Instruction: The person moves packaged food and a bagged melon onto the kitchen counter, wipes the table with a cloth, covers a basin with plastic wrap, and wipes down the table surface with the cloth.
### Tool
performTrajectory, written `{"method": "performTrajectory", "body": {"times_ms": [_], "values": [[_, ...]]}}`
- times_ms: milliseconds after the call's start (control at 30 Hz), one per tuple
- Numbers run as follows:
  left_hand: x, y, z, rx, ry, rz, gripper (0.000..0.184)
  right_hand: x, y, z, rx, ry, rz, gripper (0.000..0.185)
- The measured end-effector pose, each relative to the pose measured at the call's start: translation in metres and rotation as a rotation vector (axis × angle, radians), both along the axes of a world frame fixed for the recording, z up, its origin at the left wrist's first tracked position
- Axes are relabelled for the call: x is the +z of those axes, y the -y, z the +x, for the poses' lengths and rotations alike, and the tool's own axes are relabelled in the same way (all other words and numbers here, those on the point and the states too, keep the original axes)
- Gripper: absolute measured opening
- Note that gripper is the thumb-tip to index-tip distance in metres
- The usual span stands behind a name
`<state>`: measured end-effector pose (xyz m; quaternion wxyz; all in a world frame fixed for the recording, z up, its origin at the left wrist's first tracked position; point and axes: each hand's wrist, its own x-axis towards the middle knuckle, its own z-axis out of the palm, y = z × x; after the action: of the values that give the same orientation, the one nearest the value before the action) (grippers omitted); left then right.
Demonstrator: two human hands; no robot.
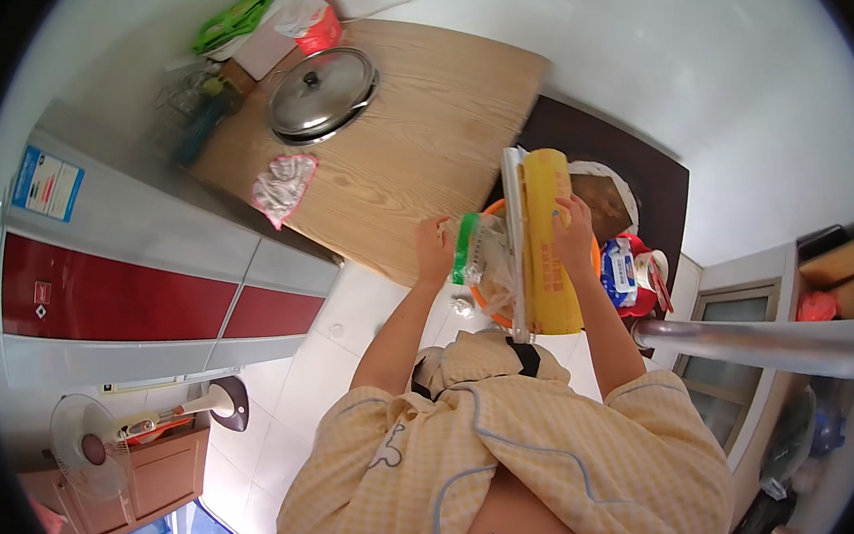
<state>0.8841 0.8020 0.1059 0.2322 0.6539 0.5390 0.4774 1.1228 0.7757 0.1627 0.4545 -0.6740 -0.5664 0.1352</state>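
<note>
A large yellow roll (pixel 550 257) with red print stands upright in view, a long pale strip (pixel 518 250) along its left side. My right hand (pixel 574 235) grips the roll's right side, fingers curled over its surface. To the left, my left hand (pixel 434 249) has its fingers closed beside the wooden table's edge; what they hold, if anything, cannot be made out. Between that hand and the roll is a clear plastic bag (pixel 492 267) with a green band (pixel 465 249). Behind them shows part of an orange rim (pixel 596 256).
On the wooden table (pixel 425 116) are a lidded metal pan (pixel 323 89), a patterned cloth (pixel 284 190) and bags (pixel 307 20). A dark table (pixel 661 178) holds a blue packet (pixel 618 272). A metal rail (pixel 774 340) runs right; a fan (pixel 90 449) stands lower left.
</note>
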Motion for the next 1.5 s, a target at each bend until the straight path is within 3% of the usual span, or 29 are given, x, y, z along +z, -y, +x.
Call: {"method": "performTrajectory", "body": {"times_ms": [67, 167, 500, 567, 600, 700, 733, 767, 833, 967, 1167, 1267, 1367, 1433, 1500], "values": [[-0.001, 0.001, -0.021, 0.018, 0.113, -0.129, 0.021, 0.009, -0.003, -0.018, 0.011, 0.015, -0.026, 0.024], [-0.014, -0.005, -0.058, -0.001, 0.014, -0.079, 0.017, 0.015, -0.003, -0.052, 0.021, 0.086, -0.002, 0.023], [-0.018, -0.005, -0.214, 0.014, 0.139, -0.131, 0.019, -0.018, -0.027, -0.21, 0.124, 0.199, 0.128, 0.027], [-0.023, -0.005, -0.252, 0.043, 0.045, -0.001, 0.019, -0.035, -0.036, -0.244, 0.153, 0.137, 0.093, 0.029], [-0.021, -0.002, -0.268, 0.057, 0.063, -0.125, 0.019, -0.05, -0.042, -0.259, 0.152, 0.135, 0.098, 0.029], [-0.03, -0.005, -0.308, 0.072, 0.009, -0.165, 0.02, -0.074, -0.051, -0.299, 0.198, -0.238, -0.153, 0.028], [-0.033, -0.006, -0.316, 0.077, 0.016, -0.186, 0.02, -0.075, -0.047, -0.309, 0.259, -0.051, -0.194, 0.027], [-0.037, -0.009, -0.323, 0.066, 0.009, -0.193, 0.02, -0.077, -0.041, -0.317, 0.317, 0.135, -0.241, 0.027], [-0.046, -0.018, -0.331, 0.063, -0.077, -0.065, 0.019, -0.077, -0.031, -0.324, 0.319, 0.136, -0.179, 0.027], [-0.046, -0.05, -0.32, 0.015, -0.033, -0.133, 0.018, -0.093, -0.044, -0.298, 0.384, 0.283, -0.127, 0.029], [-0.05, -0.123, -0.3, -0.029, -0.006, -0.197, 0.017, -0.1, -0.085, -0.262, 0.123, 0.118, -0.319, 0.029], [-0.043, -0.164, -0.298, -0.016, -0.025, -0.193, 0.018, -0.108, -0.114, -0.252, 0.128, 0.159, -0.359, 0.031], [-0.04, -0.198, -0.296, 0.024, 0.052, -0.217, 0.02, -0.071, -0.131, -0.261, 0.201, 0.192, -0.426, 0.031], [-0.03, -0.212, -0.294, 0.165, -0.126, -0.132, 0.023, -0.073, -0.143, -0.265, 0.191, 0.19, -0.421, 0.032], [-0.023, -0.225, -0.294, 0.17, -0.1, -0.16, 0.027, -0.075, -0.15, -0.269, 0.181, 0.184, -0.419, 0.033]]}}
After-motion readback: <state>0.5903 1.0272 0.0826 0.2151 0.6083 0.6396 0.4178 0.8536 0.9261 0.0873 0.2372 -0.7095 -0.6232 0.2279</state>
